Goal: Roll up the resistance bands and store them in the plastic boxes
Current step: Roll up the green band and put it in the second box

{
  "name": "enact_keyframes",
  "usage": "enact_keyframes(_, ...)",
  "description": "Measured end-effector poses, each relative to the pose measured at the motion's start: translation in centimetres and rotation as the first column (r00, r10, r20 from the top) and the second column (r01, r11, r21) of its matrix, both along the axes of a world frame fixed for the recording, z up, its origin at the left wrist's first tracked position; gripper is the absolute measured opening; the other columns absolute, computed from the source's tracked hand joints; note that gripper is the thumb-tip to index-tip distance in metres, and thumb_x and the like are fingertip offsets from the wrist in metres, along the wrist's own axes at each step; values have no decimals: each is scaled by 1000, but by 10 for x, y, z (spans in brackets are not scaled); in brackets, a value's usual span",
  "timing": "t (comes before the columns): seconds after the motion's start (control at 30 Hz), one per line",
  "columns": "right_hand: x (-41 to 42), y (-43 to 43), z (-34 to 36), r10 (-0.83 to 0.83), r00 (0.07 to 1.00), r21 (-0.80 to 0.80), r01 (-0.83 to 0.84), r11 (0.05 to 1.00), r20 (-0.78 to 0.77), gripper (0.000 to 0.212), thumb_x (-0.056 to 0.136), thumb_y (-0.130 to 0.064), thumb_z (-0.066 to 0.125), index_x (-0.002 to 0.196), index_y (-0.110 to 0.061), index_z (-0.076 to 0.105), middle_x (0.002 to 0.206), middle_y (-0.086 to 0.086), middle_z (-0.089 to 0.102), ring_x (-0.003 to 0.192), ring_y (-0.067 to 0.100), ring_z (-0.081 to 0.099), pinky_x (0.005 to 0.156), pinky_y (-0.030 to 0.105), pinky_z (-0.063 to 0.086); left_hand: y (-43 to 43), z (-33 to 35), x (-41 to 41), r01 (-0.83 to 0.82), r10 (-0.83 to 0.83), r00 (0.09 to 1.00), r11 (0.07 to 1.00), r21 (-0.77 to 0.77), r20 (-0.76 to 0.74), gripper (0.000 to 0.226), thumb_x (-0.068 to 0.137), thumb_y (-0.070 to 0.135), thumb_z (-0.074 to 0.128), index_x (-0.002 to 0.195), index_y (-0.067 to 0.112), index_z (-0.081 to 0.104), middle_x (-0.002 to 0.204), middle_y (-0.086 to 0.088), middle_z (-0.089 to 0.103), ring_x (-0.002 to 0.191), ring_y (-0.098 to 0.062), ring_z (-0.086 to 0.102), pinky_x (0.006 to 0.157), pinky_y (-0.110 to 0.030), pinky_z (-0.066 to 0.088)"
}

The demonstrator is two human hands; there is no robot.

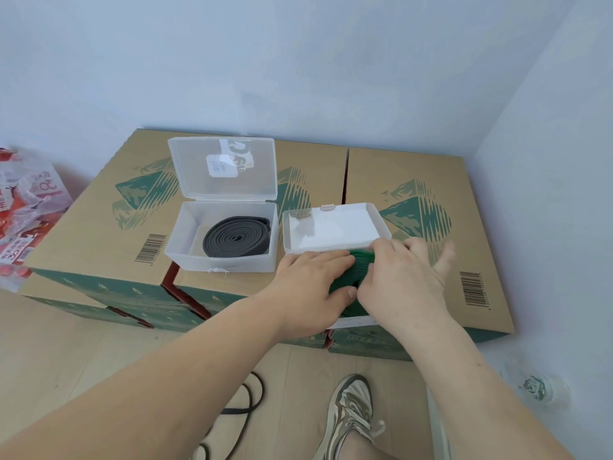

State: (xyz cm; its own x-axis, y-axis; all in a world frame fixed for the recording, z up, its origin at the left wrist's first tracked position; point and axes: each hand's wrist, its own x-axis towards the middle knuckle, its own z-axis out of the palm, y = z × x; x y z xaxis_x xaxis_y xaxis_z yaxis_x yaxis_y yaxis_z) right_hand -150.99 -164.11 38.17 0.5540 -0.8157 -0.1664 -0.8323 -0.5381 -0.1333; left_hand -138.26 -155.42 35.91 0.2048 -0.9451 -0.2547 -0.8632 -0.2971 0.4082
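Note:
Two clear plastic boxes stand on cardboard cartons. The left box (185,242) is open with its lid (222,167) upright, and a rolled dark grey band (237,239) lies inside. In the right box (351,323) sits a rolled green band (361,264), mostly covered by my hands. My left hand (308,282) holds the roll between flat fingers and thumb. My right hand (401,277) presses on it with spread fingers, the fingertips close to the edge of that box's tilted lid (335,227).
The cartons (99,227) fill a room corner, with the wall close on the right. A red-and-white plastic bag (26,207) lies at the left. On the wooden floor below are a loose black band (247,401) and my shoe (351,416).

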Motion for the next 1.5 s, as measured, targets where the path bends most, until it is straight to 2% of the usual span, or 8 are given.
enact_keyframes(0.13, 3, 0, -2, 3, 999, 47, 0, 999, -53, 30, 85, -27, 52, 114, -20, 57, 117, -6, 63, 136, 24, 38, 121, 69, -4, 2, -3, 2, 16, -16, 1000, 1000, 2, -3, 55, 107, 44, 40, 160, 35, 29, 169, 17, 21, 157, -11, 16, 126, -37, 6)
enact_keyframes(0.43, 3, 7, 1, 2, 999, 87, 1, 996, -41, 36, 95, -30, 45, 128, -18, 53, 140, -1, 54, 143, 26, 33, 121, 71, 1, 0, -2, 0, -6, 7, 1000, 1000, 22, -22, 50, 109, 40, 33, 159, 37, 31, 169, 19, 21, 156, -12, 17, 125, -37, 6)
enact_keyframes(0.63, -18, 3, 3, 107, 990, -7, -106, 994, 96, 27, 92, -29, 62, 118, -24, 59, 127, -9, 59, 134, 23, 47, 111, 53, 37, 0, -4, 1, -23, 24, 999, 1000, 8, -46, 49, 109, 39, 33, 158, 39, 32, 168, 20, 23, 155, -10, 17, 125, -36, 5)
enact_keyframes(0.9, -15, 5, 10, 105, 994, 129, -102, 986, -17, 46, 93, -50, 59, 130, -26, 45, 142, -7, 52, 138, 23, 42, 114, 52, 36, 1, -7, 1, -5, 6, 999, 1000, 18, -38, 54, 107, 47, 39, 159, 41, 28, 168, 23, 19, 155, -5, 14, 124, -34, 2)
enact_keyframes(1.13, -14, 3, 20, 90, 991, 221, -66, 973, -100, 47, 97, -46, 57, 136, -25, 43, 138, -1, 56, 123, 28, 53, 102, 44, 44, -1, -4, 3, 6, -4, 999, 999, 49, -35, 61, 103, 42, 51, 159, 41, 27, 168, 25, 17, 154, -5, 17, 122, -32, 1)
enact_keyframes(1.27, -14, -1, 18, 66, 996, 223, -50, 973, -66, 21, 97, -40, 50, 113, -26, 48, 111, 1, 60, 108, 28, 51, 86, 41, 45, -2, -2, 3, 5, -3, 999, 999, 51, -37, 65, 100, 40, 57, 159, 41, 29, 168, 25, 18, 155, -6, 18, 120, -31, 3)
enact_keyframes(1.4, -15, 1, 17, 47, 999, 268, -39, 963, -27, 33, 101, -38, 48, 131, -25, 43, 122, 4, 56, 114, 30, 51, 100, 50, 47, 0, -1, 3, 12, -10, 999, 999, 46, -33, 64, 99, 37, 60, 158, 40, 33, 167, 23, 21, 155, -5, 18, 121, -31, 3)
enact_keyframes(1.5, -19, 1, 12, 20, 997, 208, -37, 977, 80, 24, 100, -35, 50, 121, -25, 50, 98, 0, 53, 107, 29, 55, 93, 49, 50, 1, 1, 6, -71, 68, 987, 997, -12, -143, 55, 100, 23, 60, 152, 34, 47, 163, 19, 37, 154, -7, 27, 125, -25, 9)
